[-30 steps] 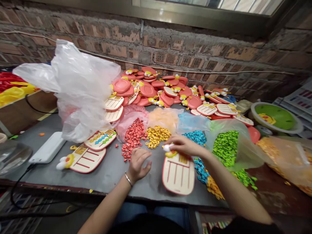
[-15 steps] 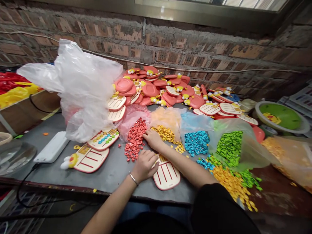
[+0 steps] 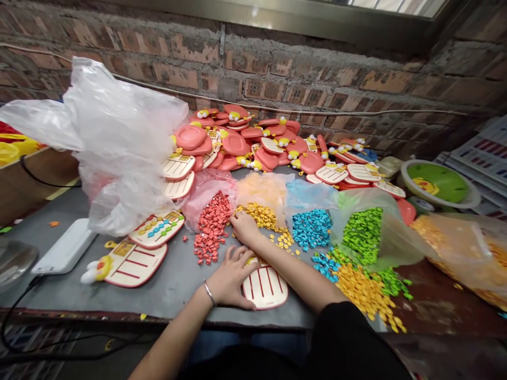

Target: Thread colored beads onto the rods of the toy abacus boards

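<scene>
My left hand [image 3: 229, 277], with a bracelet at its wrist, spans the left side of a cream toy board [image 3: 265, 287] with red slots. Its thumb lies at the board's lower left edge, its fingers near the top end, partly hiding it. Beyond, my right hand [image 3: 244, 228] reaches across the board to the gap between the red beads [image 3: 214, 221] and the yellow beads [image 3: 259, 215]. Its fingers are bent and close together; what they pinch, if anything, is hidden. Blue beads [image 3: 311, 229] and green beads [image 3: 363, 235] spill from bags further right.
Red-backed toy boards [image 3: 233, 143] are heaped along the brick wall. On the left are a clear plastic bag [image 3: 122, 137], a white power bank [image 3: 65, 247], a slotted board [image 3: 137, 264] and one with beads [image 3: 158, 228]. Orange pieces [image 3: 364, 290] and a green basin [image 3: 439, 182] lie right.
My left hand has spread, its thumb moving down to the board's lower left edge. My right fingers have shifted slightly away from the red beads. The whole view has moved a little.
</scene>
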`<action>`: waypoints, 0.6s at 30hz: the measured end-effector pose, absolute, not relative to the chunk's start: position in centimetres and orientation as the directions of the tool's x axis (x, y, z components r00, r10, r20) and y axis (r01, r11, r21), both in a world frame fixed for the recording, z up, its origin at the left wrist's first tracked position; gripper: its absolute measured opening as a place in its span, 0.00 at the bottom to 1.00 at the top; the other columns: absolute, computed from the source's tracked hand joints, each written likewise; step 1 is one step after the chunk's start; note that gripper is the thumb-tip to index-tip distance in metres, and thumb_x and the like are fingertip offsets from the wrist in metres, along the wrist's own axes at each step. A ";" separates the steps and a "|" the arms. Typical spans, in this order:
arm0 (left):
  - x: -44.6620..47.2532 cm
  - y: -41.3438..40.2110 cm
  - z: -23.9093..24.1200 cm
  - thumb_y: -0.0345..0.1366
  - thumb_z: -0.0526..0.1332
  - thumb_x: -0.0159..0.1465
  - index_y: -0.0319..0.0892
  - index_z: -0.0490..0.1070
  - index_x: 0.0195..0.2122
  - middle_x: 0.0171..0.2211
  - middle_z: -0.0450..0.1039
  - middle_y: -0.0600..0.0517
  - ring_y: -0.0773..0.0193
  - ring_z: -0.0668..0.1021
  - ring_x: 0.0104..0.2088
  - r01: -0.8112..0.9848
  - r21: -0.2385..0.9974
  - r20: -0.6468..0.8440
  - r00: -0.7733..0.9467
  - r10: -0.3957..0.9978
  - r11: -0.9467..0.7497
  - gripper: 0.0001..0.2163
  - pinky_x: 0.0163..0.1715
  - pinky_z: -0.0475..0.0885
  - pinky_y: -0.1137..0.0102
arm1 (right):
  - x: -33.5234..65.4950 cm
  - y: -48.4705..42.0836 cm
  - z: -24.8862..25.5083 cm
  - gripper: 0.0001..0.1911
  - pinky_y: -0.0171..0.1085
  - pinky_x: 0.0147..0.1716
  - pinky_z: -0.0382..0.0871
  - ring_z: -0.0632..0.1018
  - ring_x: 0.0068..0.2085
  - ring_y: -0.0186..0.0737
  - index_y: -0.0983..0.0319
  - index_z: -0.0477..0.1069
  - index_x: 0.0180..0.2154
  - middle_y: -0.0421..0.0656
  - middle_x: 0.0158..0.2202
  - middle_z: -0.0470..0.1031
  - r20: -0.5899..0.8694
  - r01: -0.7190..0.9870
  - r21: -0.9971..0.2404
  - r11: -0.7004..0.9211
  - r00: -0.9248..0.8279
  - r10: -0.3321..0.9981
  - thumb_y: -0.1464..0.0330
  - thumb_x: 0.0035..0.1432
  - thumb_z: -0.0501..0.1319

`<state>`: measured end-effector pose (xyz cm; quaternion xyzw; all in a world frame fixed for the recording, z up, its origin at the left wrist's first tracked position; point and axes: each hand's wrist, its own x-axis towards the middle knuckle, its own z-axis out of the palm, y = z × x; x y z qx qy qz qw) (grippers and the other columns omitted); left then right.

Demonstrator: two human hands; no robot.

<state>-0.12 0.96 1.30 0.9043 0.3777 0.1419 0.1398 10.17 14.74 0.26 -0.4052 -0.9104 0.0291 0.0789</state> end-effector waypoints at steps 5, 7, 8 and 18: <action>0.0 0.9 1.2 0.55 0.70 0.45 0.49 0.63 0.59 0.60 0.62 0.45 0.42 0.59 0.61 0.629 0.365 0.143 0.691 0.709 -0.687 0.40 0.62 0.46 0.45 | 10.7 14.4 0.3 0.11 0.42 0.43 0.66 0.70 0.45 0.47 0.64 0.74 0.43 0.51 0.43 0.73 0.139 0.709 -0.133 0.693 -0.679 0.721 0.75 0.63 0.54; -0.1 1.0 1.1 0.54 0.69 0.46 0.49 0.62 0.60 0.60 0.61 0.45 0.42 0.59 0.62 0.620 0.365 0.149 0.698 0.701 -0.695 0.41 0.62 0.48 0.46 | 10.9 14.4 0.3 0.10 0.41 0.43 0.66 0.70 0.45 0.47 0.63 0.75 0.41 0.50 0.42 0.74 0.140 0.697 -0.152 0.700 -0.686 0.714 0.74 0.64 0.55; -0.1 1.1 1.1 0.54 0.69 0.46 0.49 0.62 0.61 0.61 0.61 0.45 0.43 0.59 0.62 0.615 0.368 0.150 0.701 0.697 -0.697 0.41 0.62 0.48 0.46 | 11.0 14.5 0.2 0.10 0.41 0.43 0.66 0.70 0.45 0.47 0.63 0.75 0.40 0.50 0.41 0.74 0.138 0.691 -0.160 0.705 -0.691 0.710 0.74 0.63 0.56; -1.0 1.2 1.4 0.51 0.71 0.47 0.52 0.64 0.60 0.69 0.42 0.42 0.35 0.49 0.67 0.721 0.294 0.092 0.632 0.769 -0.628 0.38 0.60 0.46 0.40 | 16.5 13.1 2.5 0.13 0.38 0.44 0.69 0.75 0.43 0.41 0.60 0.74 0.46 0.47 0.42 0.73 0.428 0.501 -0.588 0.635 -0.473 0.770 0.74 0.64 0.53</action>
